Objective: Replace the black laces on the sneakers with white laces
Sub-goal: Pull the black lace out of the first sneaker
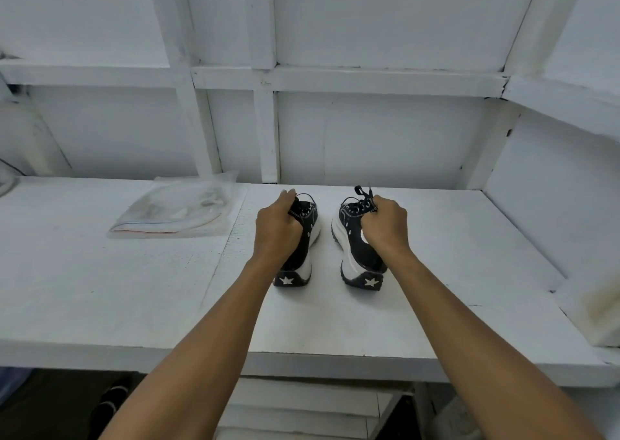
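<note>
Two black sneakers with thick white soles stand side by side on a white table (100, 288), a bare gap between them. Both run lengthwise from near to far: the heels, each with a white star on a black sole patch, face the near edge and the toes point at the far wall. They sit about midway across the table, closer to its far edge than its near one.

The left sneaker (307, 235) is partly covered by the left hand (276, 228), whose fingers are curled over the top of the shoe and clamped on its collar and tongue. A thin black lace loop (307, 195) shows just beyond the knuckles. The right hand (385, 228) closes in the same way on the top of the right sneaker (354, 248), with the fingers wrapped round the laced part. The black laces (364, 192) of this shoe stick up in loose ends just beyond the fingers.

Far left of the shoes, well apart from them, a clear zip bag (177, 209) lies flat on the table. Its seal strip, red and blue, runs along its near side. Inside are pale coiled shapes, too blurred to make out.

Behind the table rises a white wall of framed panels (369, 137), and a white shelf (570, 97) juts out at the right.
</note>
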Demonstrator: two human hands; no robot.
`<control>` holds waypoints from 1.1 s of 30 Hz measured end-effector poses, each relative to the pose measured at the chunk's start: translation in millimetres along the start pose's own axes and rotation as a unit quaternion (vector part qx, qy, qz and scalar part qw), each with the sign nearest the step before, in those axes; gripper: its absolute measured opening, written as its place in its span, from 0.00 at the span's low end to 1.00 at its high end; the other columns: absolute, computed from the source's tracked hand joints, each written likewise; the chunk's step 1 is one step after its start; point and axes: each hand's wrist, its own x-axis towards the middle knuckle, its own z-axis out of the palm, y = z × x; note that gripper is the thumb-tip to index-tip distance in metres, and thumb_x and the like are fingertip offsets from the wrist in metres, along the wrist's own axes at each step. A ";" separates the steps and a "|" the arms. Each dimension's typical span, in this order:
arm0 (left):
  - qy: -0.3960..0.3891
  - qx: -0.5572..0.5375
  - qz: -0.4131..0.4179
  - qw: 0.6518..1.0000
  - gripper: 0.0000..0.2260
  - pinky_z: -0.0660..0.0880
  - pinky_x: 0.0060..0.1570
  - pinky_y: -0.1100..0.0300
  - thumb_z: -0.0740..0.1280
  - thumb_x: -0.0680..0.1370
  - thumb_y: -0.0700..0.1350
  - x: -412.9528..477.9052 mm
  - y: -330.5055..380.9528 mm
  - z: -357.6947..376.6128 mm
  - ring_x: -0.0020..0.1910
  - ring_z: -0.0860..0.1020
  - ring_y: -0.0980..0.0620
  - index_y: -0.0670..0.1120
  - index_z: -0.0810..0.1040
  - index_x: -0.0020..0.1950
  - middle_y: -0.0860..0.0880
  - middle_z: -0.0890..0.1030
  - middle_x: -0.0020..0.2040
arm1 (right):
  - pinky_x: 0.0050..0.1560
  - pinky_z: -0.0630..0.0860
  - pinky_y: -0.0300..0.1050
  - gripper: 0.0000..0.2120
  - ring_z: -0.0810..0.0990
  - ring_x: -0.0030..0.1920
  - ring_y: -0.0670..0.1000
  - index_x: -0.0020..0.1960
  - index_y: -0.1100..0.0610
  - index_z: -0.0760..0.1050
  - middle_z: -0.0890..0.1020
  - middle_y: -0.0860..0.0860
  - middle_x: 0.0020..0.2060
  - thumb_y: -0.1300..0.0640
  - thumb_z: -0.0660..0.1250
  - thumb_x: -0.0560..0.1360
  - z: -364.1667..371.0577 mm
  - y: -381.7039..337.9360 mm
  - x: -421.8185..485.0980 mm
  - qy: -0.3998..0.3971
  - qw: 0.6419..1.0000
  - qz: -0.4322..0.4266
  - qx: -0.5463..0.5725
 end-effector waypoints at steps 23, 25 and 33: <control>0.062 0.068 0.012 0.996 0.27 0.67 0.48 0.61 0.54 0.74 0.27 16.7 -61.6 -66.3 0.48 0.73 0.46 0.45 0.77 0.68 0.40 0.81 0.52 | 0.28 0.55 0.43 0.13 0.61 0.29 0.49 0.34 0.59 0.59 0.65 0.51 0.27 0.74 0.55 0.69 -44.8 43.2 -2.9 0.079 0.994 -0.028 -0.077; 0.066 0.070 0.016 0.995 0.26 0.67 0.46 0.61 0.54 0.74 0.27 15.5 -62.7 -69.6 0.46 0.73 0.46 0.45 0.78 0.66 0.42 0.80 0.48 | 0.28 0.55 0.44 0.09 0.60 0.28 0.49 0.37 0.61 0.61 0.65 0.51 0.27 0.74 0.54 0.68 -46.6 44.8 -4.4 0.079 0.994 -0.027 -0.075; 0.069 0.078 0.016 0.994 0.27 0.67 0.46 0.60 0.54 0.74 0.27 13.9 -63.3 -72.3 0.46 0.73 0.46 0.45 0.77 0.67 0.45 0.77 0.48 | 0.28 0.56 0.44 0.09 0.61 0.32 0.54 0.41 0.61 0.63 0.64 0.50 0.28 0.74 0.54 0.68 -46.0 53.0 -8.2 0.080 0.993 -0.035 -0.085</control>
